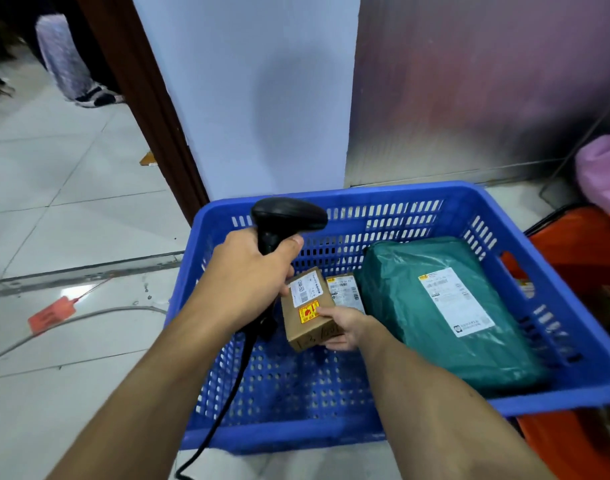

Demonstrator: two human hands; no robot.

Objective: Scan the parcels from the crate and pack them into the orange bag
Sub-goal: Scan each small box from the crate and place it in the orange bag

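Note:
A blue slotted crate [383, 199] sits on the tiled floor. My left hand [251, 275] grips a black corded barcode scanner [286, 216] above the crate's left side, its head pointing right. My right hand [345, 327] holds a small brown cardboard box [308, 308] with a white label and a yellow-red sticker, tilted just under the scanner. Behind it lies a second small parcel [346, 289] with a white label. A large green plastic mailer [445, 313] with a white label fills the crate's right half. The orange bag [573, 244] shows at the right of the crate.
A white pillar [248, 98] and a dark door frame [144, 109] stand behind the crate. A red tag [52, 315] and a grey cable [89, 315] lie on the floor at left. A person's legs [68, 60] stand at far left. A pink bag [601, 171] sits at right.

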